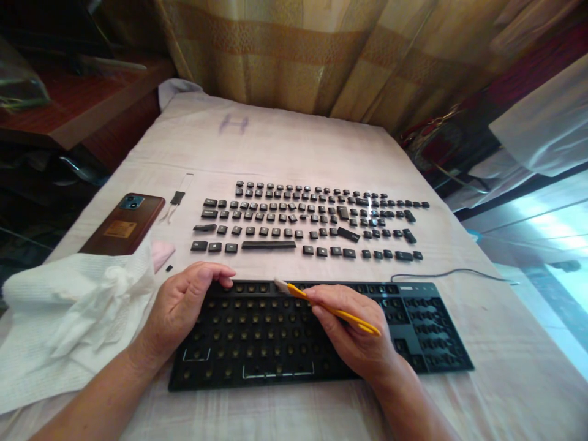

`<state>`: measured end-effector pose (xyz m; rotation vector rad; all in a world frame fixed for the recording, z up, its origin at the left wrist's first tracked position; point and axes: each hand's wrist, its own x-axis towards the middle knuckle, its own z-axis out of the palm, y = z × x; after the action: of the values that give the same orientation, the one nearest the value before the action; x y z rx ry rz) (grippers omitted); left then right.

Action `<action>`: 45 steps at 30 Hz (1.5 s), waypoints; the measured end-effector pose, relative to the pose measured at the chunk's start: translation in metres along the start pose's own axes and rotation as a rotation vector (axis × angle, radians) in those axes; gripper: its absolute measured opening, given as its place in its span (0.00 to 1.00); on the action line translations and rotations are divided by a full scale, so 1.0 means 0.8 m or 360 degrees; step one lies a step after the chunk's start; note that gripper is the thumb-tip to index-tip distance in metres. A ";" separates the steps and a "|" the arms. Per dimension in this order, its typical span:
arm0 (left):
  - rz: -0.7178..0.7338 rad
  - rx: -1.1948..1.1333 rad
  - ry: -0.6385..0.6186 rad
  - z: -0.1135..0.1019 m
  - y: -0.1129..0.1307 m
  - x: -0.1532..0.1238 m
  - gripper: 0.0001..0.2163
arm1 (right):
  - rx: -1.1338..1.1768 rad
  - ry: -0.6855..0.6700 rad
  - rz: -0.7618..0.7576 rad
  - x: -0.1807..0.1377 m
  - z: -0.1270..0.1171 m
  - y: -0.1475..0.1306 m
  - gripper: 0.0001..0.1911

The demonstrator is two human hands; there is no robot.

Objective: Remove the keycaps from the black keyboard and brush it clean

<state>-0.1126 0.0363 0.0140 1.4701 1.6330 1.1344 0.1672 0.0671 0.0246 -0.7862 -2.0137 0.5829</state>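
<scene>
A black computer keyboard (271, 343) lies flat on the cloth with its keycaps off across the main part, leaving bare switch posts and wire stabilisers; the number pad at the right looks different, its details blurred. My right hand (356, 327) pinches a yellow-handled paintbrush (296, 291), its pale bristles touching or just over the keyboard's top row. At the upper left corner, my left hand (184, 300) has its fingers curled over the keyboard's edge. Beyond the keyboard, the removed black keycaps (269, 245) are laid out in rows.
A crumpled white cloth (92, 306) and a brown phone (122, 223) lie at the left. Near them are a wire keycap puller (177, 197) and one small black piece (169, 267). The keyboard's cable (441, 272) runs right. A curtain (294, 55) hangs behind.
</scene>
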 end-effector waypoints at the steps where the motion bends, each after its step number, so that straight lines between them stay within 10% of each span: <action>1: 0.0005 0.0002 -0.0003 0.000 -0.001 0.000 0.21 | -0.0005 0.0028 -0.0008 0.000 0.000 0.000 0.14; 45: 0.0011 0.0023 -0.0004 -0.001 -0.001 0.001 0.21 | -0.0012 0.0054 -0.0094 0.004 0.004 -0.006 0.15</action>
<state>-0.1139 0.0367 0.0141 1.4870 1.6386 1.1264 0.1620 0.0659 0.0279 -0.7341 -2.0024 0.5250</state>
